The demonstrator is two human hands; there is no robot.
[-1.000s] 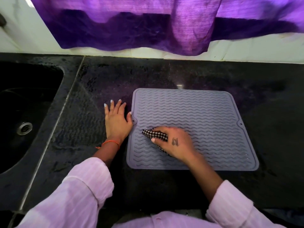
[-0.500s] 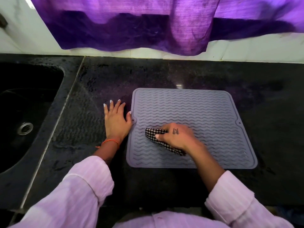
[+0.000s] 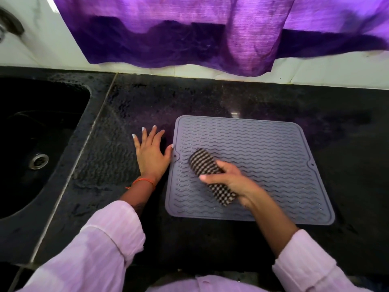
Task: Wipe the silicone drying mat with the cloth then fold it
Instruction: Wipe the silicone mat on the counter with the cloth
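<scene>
While the silicone drying mat (image 3: 263, 157) lies flat and unfolded on the black stone counter (image 3: 210, 98), the wiping step is judged to be in hand, with the folding not yet begun. A folded checked cloth (image 3: 203, 163) is gripped in the right hand (image 3: 229, 182), the thumb and fingers curled round its middle, above the mat's left half; whether the cloth touches the surface cannot be told, since the hand is blurred. The left hand (image 3: 150, 154) is laid flat on the counter just beside the mat's left edge, fingers straight and spread, the thumb tip at the rim near a small hole. For the next move, broad strokes across the right and far portions are probably called for, with the mat steadied against sliding.

The mat is grey, square with rounded corners, ribbed in wavy ridges inside a raised border, and presumably pliant. The cloth is woven in a dark-and-light check. The counter is polished and speckled; a dark sink (image 3: 37, 144) with a metal drain is set at the left, and a purple curtain (image 3: 189, 32) hangs behind.
</scene>
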